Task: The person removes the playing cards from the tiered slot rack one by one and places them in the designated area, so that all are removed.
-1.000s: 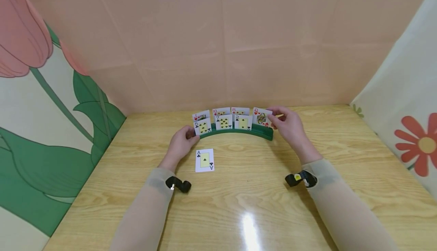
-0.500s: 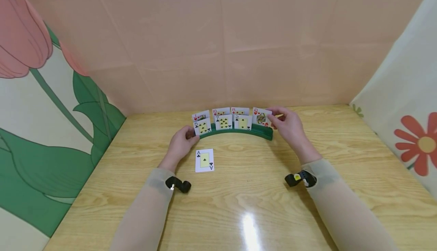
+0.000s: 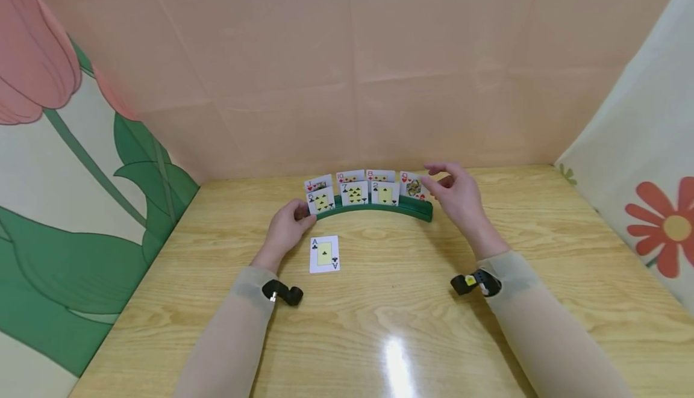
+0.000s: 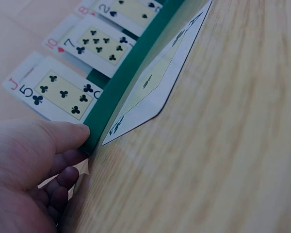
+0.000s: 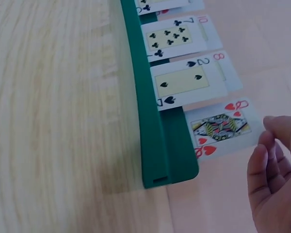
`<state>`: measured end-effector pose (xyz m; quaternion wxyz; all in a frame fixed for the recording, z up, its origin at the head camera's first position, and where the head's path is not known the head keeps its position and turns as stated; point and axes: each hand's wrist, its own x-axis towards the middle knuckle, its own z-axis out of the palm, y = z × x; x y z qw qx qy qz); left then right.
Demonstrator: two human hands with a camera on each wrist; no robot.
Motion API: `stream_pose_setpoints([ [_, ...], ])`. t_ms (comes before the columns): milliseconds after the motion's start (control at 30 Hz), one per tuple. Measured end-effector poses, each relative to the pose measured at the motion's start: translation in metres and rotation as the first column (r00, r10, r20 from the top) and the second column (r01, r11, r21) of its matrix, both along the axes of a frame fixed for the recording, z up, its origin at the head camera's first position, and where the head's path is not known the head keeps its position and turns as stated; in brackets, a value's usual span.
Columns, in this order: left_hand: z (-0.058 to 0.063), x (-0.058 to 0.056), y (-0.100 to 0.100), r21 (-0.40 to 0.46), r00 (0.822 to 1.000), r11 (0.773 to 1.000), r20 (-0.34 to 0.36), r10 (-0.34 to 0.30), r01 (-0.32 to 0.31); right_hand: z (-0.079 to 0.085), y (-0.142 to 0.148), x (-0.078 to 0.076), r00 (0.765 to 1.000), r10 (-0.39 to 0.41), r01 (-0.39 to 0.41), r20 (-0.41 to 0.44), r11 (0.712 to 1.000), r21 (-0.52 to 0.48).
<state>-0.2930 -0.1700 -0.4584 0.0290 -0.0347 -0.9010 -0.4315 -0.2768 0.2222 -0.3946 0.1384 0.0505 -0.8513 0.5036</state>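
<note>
A curved green card holder (image 3: pixel 374 208) stands near the back of the table, with playing cards upright in two rows. My left hand (image 3: pixel 288 226) grips its left end, thumb on the front face beside the five of clubs (image 4: pixel 63 92). In the front row are also the seven of clubs (image 3: pixel 355 193) and two of spades (image 3: pixel 385 193). Behind them rise a red jack (image 3: pixel 317 182), ten (image 3: pixel 351 175) and eight (image 3: pixel 381 174). At the right end of the back row stands the queen of hearts (image 5: pixel 223 127). My right hand (image 3: pixel 461 199) is beside its outer edge, thumb and forefinger parted.
An ace of clubs (image 3: pixel 324 253) lies face up on the wooden table (image 3: pixel 379 301), in front of the holder's left part. A pinkish cloth backdrop (image 3: pixel 347 85) hangs close behind the holder. Patterned cloths with a tulip and a red flower (image 3: pixel 675 228) flank the table.
My right hand has let go of the queen of hearts; its thumb and forefinger have spread apart. The queen stays standing in the holder. My left hand keeps its grip.
</note>
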Motion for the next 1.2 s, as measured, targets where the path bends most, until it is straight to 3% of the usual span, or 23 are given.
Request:
stream_pose_setpoints([
  [133,-0.001,0.000,-0.001,-0.001,1.000,1.000,0.004,-0.001,0.001,0.002,-0.003,0.000,0.999,0.006,-0.006,-0.034,1.000,-0.003],
  [667,0.001,0.001,0.001,0.004,1.000,1.000,0.006,0.004,-0.004,-0.004,-0.001,0.000,1.000,-0.010,0.010,0.013,1.000,-0.014],
  [867,0.001,0.001,0.000,0.002,1.000,1.000,0.000,0.002,-0.002,0.005,-0.002,0.005,0.999,-0.030,0.031,0.028,0.999,-0.031],
  [1200,0.003,0.001,0.000,-0.002,1.000,1.000,0.003,0.005,-0.005,0.023,-0.003,0.012,0.999,-0.034,0.033,-0.016,0.995,-0.096],
])
